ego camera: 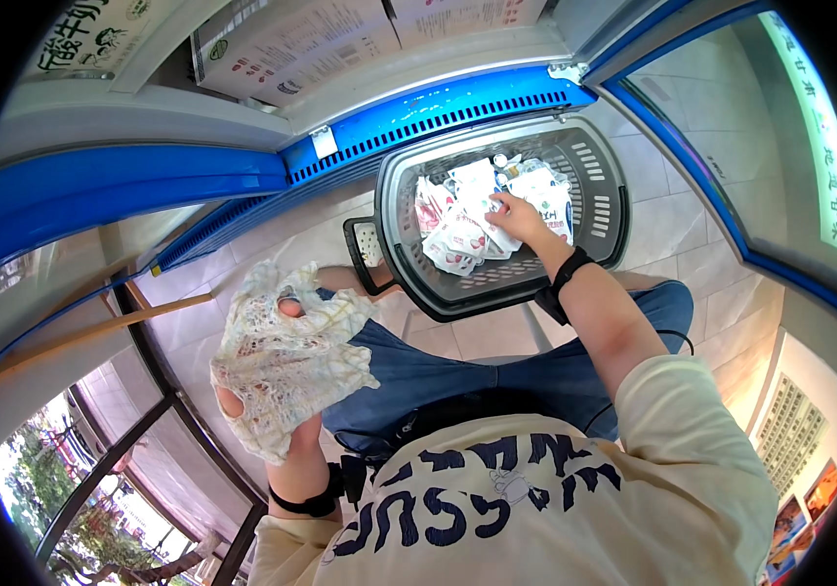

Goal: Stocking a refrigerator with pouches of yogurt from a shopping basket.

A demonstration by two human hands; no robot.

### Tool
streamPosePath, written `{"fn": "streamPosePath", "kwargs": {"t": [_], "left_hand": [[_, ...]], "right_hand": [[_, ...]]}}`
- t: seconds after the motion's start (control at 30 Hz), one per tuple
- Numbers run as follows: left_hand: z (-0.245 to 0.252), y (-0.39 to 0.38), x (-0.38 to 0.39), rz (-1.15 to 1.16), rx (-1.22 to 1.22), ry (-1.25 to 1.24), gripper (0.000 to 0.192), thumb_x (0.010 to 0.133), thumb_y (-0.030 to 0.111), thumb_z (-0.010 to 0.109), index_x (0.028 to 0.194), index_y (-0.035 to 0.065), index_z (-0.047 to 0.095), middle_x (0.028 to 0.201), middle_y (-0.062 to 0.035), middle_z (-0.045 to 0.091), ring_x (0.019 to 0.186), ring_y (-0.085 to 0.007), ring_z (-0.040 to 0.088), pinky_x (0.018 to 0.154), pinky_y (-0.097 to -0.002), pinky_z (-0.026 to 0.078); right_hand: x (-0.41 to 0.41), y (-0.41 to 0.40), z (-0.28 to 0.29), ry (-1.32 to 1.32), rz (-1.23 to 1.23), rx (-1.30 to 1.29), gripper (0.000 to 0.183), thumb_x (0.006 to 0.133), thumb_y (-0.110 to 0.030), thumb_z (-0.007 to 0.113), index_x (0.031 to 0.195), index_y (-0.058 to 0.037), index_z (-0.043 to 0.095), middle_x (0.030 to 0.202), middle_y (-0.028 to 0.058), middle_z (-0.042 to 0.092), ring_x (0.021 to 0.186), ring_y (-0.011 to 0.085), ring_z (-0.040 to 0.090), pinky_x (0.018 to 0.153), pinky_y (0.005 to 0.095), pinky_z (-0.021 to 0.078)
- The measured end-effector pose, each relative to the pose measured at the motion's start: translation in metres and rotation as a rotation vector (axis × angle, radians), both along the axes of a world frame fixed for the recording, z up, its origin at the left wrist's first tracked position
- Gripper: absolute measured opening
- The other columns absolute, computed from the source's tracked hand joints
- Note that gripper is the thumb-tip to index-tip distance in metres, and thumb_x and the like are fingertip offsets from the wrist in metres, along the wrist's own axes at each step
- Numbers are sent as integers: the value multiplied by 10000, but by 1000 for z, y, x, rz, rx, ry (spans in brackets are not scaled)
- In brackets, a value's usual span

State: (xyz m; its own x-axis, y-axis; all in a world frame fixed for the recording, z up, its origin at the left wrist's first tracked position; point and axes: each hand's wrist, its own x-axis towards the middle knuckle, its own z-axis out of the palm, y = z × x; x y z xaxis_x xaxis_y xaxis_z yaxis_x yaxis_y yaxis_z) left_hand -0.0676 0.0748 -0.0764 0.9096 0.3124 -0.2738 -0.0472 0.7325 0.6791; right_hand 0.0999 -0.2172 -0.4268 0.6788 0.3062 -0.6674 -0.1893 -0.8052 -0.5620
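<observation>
A grey plastic shopping basket [597, 234] stands on the floor between my legs, holding several white printed plastic pouches [455, 234] in a loose pile. My right hand [524, 218] reaches into it, thumb and fingers pinching at the upper part of a white pouch [488, 216]. To the left of the basket, a worn, holey whitish cloth [286, 366] drapes over my left hand [291, 308], which holds it up above my left thigh. Skin shows through the holes; most of the fingers are hidden. The basket's black handle [361, 253] sticks out at its left end.
A blue-framed display cabinet [425, 110] stands just beyond the basket, with printed cartons [294, 55] inside. Its glass door [726, 139] swings out at right; another blue-edged door [118, 176] is at left. A wooden bar [111, 322] lies left of me.
</observation>
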Motion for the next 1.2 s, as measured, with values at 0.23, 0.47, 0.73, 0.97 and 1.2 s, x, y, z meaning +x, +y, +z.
{"fn": "streamPosePath", "kwargs": {"t": [0.23, 0.47, 0.73, 0.97, 1.2], "left_hand": [[5, -2, -7, -21, -1, -48, 728, 898, 509, 474, 1379, -13, 310, 1303, -193, 452, 1192, -341, 447, 971, -516, 416], [7, -5, -7, -22, 19, 28, 759, 862, 520, 539, 1376, 7, 319, 1279, -191, 469, 1176, -341, 457, 934, -502, 450], [-8, -13, 15, -205, 50, 79, 739, 831, 474, 614, 1355, 22, 355, 1282, -153, 479, 1171, -303, 478, 963, -457, 431], [-45, -31, 28, -545, 294, 364, 830, 711, 529, 734, 1288, 74, 348, 1144, -78, 530, 1059, -214, 531, 851, -345, 479], [-30, -49, 7, -421, -76, 145, 720, 767, 257, 749, 1332, 27, 367, 1256, -112, 528, 1120, -240, 554, 939, -357, 477]], "right_hand": [[-32, 7, -1, -44, -71, -388, 747, 564, -328, 854, 1119, 62, 540, 1105, 245, 579, 1046, 348, 578, 840, 396, 496], [-42, -9, -12, 344, -601, 109, 462, 629, -106, 808, 918, 99, 512, 678, 136, 608, 407, 178, 541, 344, 318, 379], [-43, -9, 13, -29, -354, -119, 601, 632, -251, 775, 1051, 102, 529, 854, 203, 652, 724, 269, 664, 686, 349, 519], [-29, 59, 257, 406, -395, 984, 499, 731, -1, 726, 1184, -24, 516, 1031, 55, 641, 893, 122, 613, 735, 265, 509], [17, 14, 298, -15, -231, 727, 285, 897, -320, 592, 935, -38, 611, 742, 51, 653, 617, 104, 599, 569, 233, 481]]}}
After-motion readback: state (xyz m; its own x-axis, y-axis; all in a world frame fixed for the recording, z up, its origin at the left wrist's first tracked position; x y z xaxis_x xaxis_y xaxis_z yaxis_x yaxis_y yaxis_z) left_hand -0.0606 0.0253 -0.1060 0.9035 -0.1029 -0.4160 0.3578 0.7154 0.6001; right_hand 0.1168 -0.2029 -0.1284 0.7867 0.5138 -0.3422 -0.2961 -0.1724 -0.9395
